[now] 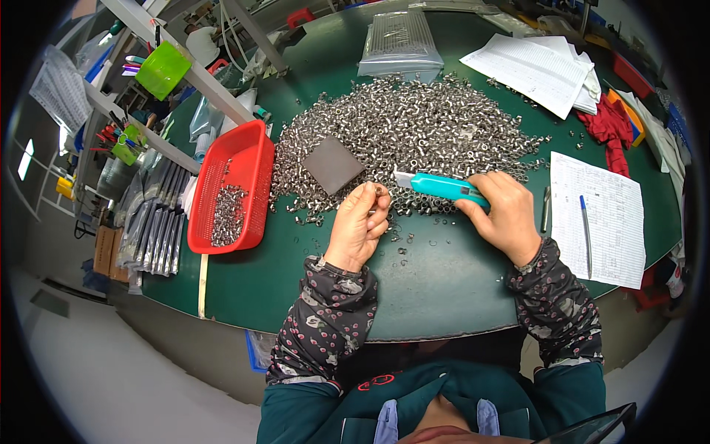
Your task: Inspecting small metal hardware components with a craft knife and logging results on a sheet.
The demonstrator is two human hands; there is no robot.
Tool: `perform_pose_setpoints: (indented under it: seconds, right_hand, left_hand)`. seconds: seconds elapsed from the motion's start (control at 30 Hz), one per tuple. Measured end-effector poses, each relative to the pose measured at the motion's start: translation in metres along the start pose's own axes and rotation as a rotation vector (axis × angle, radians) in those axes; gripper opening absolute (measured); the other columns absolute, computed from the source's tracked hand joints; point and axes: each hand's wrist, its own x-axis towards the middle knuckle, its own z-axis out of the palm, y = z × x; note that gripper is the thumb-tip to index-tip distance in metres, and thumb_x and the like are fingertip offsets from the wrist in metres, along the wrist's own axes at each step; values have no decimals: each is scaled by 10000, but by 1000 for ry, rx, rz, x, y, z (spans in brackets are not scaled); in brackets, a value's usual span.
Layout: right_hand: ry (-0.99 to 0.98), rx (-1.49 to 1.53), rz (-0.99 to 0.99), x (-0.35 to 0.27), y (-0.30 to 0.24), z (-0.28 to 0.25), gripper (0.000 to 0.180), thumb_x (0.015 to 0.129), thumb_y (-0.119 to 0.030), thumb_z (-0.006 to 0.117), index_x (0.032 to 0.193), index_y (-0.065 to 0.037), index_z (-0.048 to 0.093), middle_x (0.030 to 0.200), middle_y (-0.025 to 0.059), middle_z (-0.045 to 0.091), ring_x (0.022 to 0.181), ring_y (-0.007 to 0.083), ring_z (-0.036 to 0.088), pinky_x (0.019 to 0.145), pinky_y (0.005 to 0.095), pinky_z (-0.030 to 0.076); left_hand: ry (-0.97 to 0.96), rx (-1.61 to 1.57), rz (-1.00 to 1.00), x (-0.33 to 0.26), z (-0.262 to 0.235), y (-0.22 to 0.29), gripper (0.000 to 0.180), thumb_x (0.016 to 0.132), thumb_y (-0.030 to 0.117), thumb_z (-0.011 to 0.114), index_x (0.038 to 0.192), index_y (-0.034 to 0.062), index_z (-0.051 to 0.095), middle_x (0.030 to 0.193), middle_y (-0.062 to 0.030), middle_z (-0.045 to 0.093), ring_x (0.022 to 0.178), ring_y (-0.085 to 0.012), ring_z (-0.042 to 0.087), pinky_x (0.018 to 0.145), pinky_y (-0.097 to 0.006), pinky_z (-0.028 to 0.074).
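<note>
My right hand (506,211) is closed round the teal handle of a utility knife (444,186). Its short blade points left, toward my other hand. In a pinch of thumb and forefinger, my left hand (358,226) holds a small metal ring (379,191), mostly covered by the fingertips. Just beyond both hands spreads a big heap of small shiny metal rings (414,129). A flat dark grey square block (333,165) lies on the heap's near left side, close to my left hand. A few loose rings and thin bits (401,251) lie on the green tabletop between my hands.
A red plastic basket (259,185) with some metal rings stands left of the heap. Right lie a printed sheet (610,255), a blue pen (585,226) and a dark slim tool (546,209). Farther back are papers (529,66), a bagged stack (399,41) and red cloth (610,129).
</note>
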Motion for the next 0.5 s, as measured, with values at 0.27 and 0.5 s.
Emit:
perform_pose_setpoints:
  seconds: [0.27,0.5]
  right_hand:
    - [-34,28,30,0,0,0,250,663,-224,670,787,-31,569,651,85,527,612,253,521,519,350,406]
    - [-64,44,41,-1,1,0,239,670,-232,663,784,-42,575,646,88,535,609,258,526,523,359,410]
  left_hand:
    - [12,52,123,2,-2,-2,153,892,144,441,983,43,510,821,-56,549,452,-11,308,363,-138,232]
    - [32,122,161,1,2,-1,162,887,118,443,1026,50,495,841,-44,536,467,-17,308,368,-135,241]
